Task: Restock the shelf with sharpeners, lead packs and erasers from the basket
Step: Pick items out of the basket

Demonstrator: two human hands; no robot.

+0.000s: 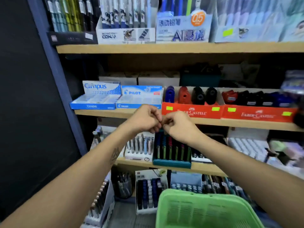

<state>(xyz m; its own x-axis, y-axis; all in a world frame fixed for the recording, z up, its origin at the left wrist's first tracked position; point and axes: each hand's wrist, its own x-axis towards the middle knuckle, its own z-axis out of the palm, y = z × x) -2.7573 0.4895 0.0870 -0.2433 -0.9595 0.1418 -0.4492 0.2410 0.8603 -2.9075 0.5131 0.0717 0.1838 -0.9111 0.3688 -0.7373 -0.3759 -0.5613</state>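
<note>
My left hand (144, 119) and my right hand (177, 127) meet in front of the middle shelf edge. Their fingers are curled and the fingertips pinch together on a small teal-edged pack (160, 129) that is mostly hidden by the fingers. Directly below stands a teal display box (171, 163) with several upright lead packs. The green basket (205, 211) is at the bottom right; its contents are out of sight. Blue Campus (95, 102) and Pilot (139, 99) eraser boxes sit on the middle shelf. Beside them, red Faber-Castell trays (190, 111) hold several sharpeners (184, 96).
A dark panel and a blue upright (54, 79) bound the shelves on the left. Pen displays fill the top shelf (148, 48) and the lower rows. A second red sharpener tray (256, 115) stands further right. White boxes sit at the back of the middle shelf.
</note>
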